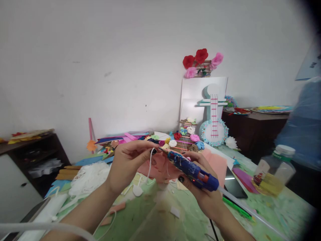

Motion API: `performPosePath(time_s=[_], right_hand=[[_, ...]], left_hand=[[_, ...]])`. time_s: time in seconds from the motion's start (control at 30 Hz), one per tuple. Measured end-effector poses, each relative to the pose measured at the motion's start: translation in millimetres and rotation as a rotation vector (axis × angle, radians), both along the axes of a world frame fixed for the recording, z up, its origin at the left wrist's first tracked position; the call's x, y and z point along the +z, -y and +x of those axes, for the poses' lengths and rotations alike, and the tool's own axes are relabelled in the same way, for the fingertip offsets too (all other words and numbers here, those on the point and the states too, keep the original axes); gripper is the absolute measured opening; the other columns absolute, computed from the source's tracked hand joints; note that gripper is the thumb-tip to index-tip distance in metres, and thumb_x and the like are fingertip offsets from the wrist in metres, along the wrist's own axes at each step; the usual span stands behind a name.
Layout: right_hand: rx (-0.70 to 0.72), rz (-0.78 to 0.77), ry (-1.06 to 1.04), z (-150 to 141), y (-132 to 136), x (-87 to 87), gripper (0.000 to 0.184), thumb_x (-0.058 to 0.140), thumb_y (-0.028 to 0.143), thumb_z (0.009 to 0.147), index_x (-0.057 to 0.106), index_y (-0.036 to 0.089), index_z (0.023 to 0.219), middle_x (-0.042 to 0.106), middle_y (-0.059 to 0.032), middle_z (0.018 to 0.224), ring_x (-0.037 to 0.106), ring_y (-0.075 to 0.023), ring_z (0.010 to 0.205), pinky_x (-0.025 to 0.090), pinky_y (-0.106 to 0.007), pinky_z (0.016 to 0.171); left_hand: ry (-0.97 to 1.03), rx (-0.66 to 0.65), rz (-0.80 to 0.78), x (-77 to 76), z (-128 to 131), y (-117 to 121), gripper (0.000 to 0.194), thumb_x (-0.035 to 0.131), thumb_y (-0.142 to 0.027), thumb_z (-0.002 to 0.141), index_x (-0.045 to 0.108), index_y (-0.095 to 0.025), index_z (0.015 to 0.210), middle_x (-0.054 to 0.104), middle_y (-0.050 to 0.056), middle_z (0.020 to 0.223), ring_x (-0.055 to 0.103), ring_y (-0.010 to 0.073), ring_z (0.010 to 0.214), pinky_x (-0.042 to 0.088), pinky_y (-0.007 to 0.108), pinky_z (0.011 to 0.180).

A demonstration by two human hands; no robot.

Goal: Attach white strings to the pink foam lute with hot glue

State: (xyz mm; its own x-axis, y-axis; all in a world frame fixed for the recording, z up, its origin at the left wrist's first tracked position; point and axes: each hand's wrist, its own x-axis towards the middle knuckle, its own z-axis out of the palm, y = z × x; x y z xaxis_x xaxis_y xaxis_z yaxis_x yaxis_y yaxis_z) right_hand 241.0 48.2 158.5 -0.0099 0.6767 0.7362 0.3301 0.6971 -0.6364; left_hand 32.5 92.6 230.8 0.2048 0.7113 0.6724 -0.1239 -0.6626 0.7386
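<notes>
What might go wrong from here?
The left hand pinches a thin white cord close to the front of the blue glue gun: glue, if hot, might burn it, or the cord could slip. The long glue stick jutting from the gun's back might snag on things nearby.

"What stands out on the right hand (204, 194)?"

"The nail polish. The right thumbnail (181, 179) is painted a very dark shade, close to black, with a rounded tip and a small glossy highlight."

"And the left hand (129, 159)?"

"The left thumbnail (153, 151) is dark too, with a similar shine."

"What about the arms?"

"The left forearm (86, 202) and the right forearm (227, 216) are bare up to the picture's edge, both slim, narrowing towards the wrist."
</notes>
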Motion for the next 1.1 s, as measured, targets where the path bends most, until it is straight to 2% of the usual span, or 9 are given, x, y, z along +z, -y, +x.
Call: performPosePath(time_s=[0.13,0.37,0.57,0.77,0.93,1.1], right_hand=[[-0.006,0.014,-0.013,0.5,-0.5,1.5,0.035,0.065,0.028,0.085,0.055,0.03,0.118,0.054,-0.0053,0.116,0.058,-0.0224,0.099,0.049,-0.036,0.086],[0.019,0.009,0.01,2.9,0.9,-1.3,0.039,0.064,0.027,0.086,0.052,0.035,0.123,0.05,-0.005,0.122,0.053,-0.0238,0.11,0.046,-0.039,0.093],[0.024,0.002,0.005,3.7,0.2,-1.9,0.039,0.063,0.028,0.086,0.051,0.032,0.123,0.052,-0.0066,0.118,0.055,-0.0243,0.105,0.046,-0.041,0.092],[-0.004,0.051,0.022,3.1,-0.5,0.5,0.034,0.066,0.029,0.084,0.056,0.031,0.117,0.051,-0.005,0.119,0.057,-0.0221,0.103,0.048,-0.034,0.087],[-0.022,0.034,0.034,4.0,0.0,-1.3,0.03,0.064,0.029,0.085,0.058,0.029,0.115,0.052,-0.0061,0.119,0.056,-0.0239,0.106,0.048,-0.036,0.089],[-0.008,0.054,0.059,4.6,0.7,-0.5,0.02,0.063,0.027,0.086,0.06,0.028,0.106,0.051,-0.0059,0.12,0.055,-0.023,0.107,0.048,-0.036,0.091]], left_hand=[[0.006,-0.024,-0.013,1.7,0.6,-0.5,0.005,0.073,-0.02,0.077,0.077,-0.02,0.08,0.076,0.004,0.078,0.069,0.0125,0.065,0.057,0.018,0.06],[-0.004,-0.003,-0.021,-0.5,-0.6,-4.3,0.006,0.074,-0.023,0.076,0.076,-0.02,0.081,0.076,0.006,0.082,0.071,0.015,0.073,0.058,0.021,0.067],[-0.009,0.022,-0.017,-1.9,-0.9,-5.7,0.011,0.075,-0.027,0.075,0.077,-0.018,0.081,0.076,0.008,0.079,0.07,0.016,0.068,0.058,0.024,0.063],[0.0,-0.012,-0.027,0.5,0.9,-4.3,0.008,0.075,-0.025,0.075,0.077,-0.019,0.08,0.076,0.006,0.079,0.07,0.0144,0.066,0.057,0.021,0.061],[-0.015,-0.009,-0.023,0.3,0.0,-4.8,0.01,0.075,-0.025,0.075,0.077,-0.018,0.081,0.076,0.008,0.081,0.071,0.0169,0.071,0.058,0.023,0.065],[-0.009,-0.023,-0.029,-1.2,-1.0,-6.8,0.009,0.074,-0.025,0.076,0.077,-0.019,0.081,0.076,0.007,0.08,0.071,0.0156,0.068,0.058,0.023,0.063]])
